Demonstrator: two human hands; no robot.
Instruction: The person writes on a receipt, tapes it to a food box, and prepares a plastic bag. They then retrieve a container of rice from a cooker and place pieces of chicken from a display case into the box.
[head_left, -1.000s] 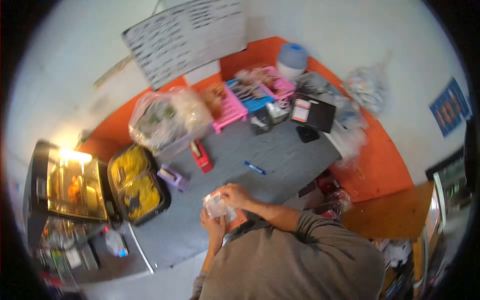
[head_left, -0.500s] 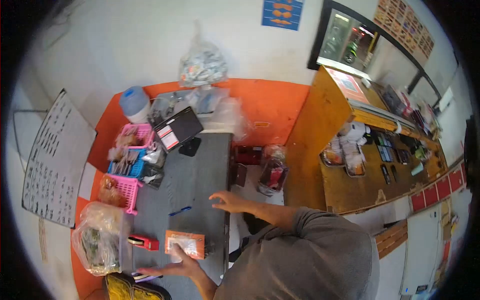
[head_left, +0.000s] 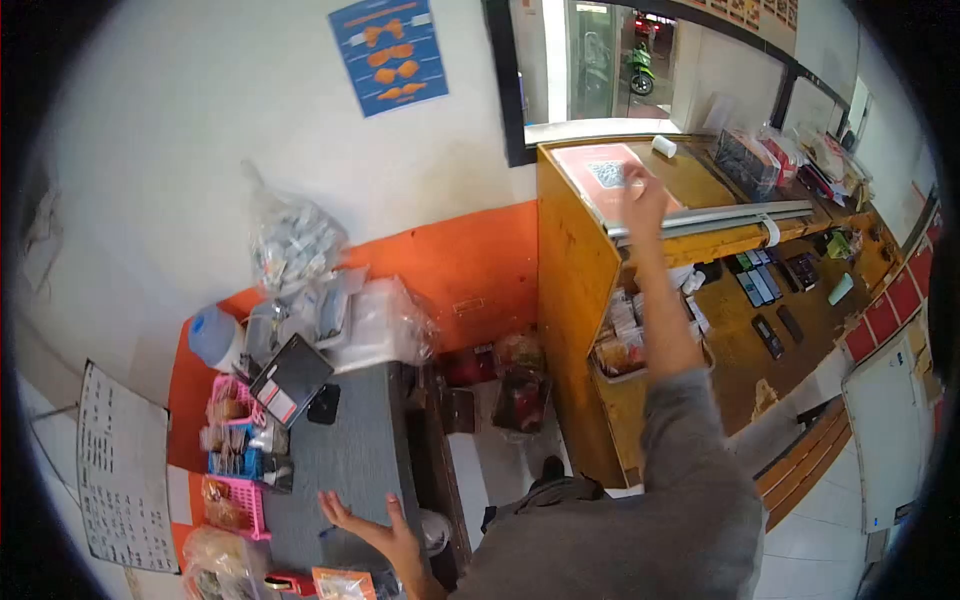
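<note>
My right arm stretches out over the wooden counter. At its end my right hand (head_left: 643,195) is in front of a pink sheet with a QR code (head_left: 590,172); its fingers are small and blurred, and whether they touch the sheet cannot be told. Over the grey desk (head_left: 345,450) my left hand (head_left: 380,530) has its fingers spread and holds nothing. Below that hand, an orange-and-white packet (head_left: 343,584) and a red stapler-like thing (head_left: 290,583) lie at the bottom of the view, partly cut off.
A tablet-like black device (head_left: 290,380) and a black phone (head_left: 323,404) stand at the desk's far end. Pink basket (head_left: 240,505) and blue basket (head_left: 235,462) line its left side. The wooden counter (head_left: 590,400) carries several phones (head_left: 757,280) and a white roll (head_left: 664,147).
The view has swung right and up. My right hand has gone from over the desk edge to the pink sheet on the counter. My left hand stays spread over the desk.
</note>
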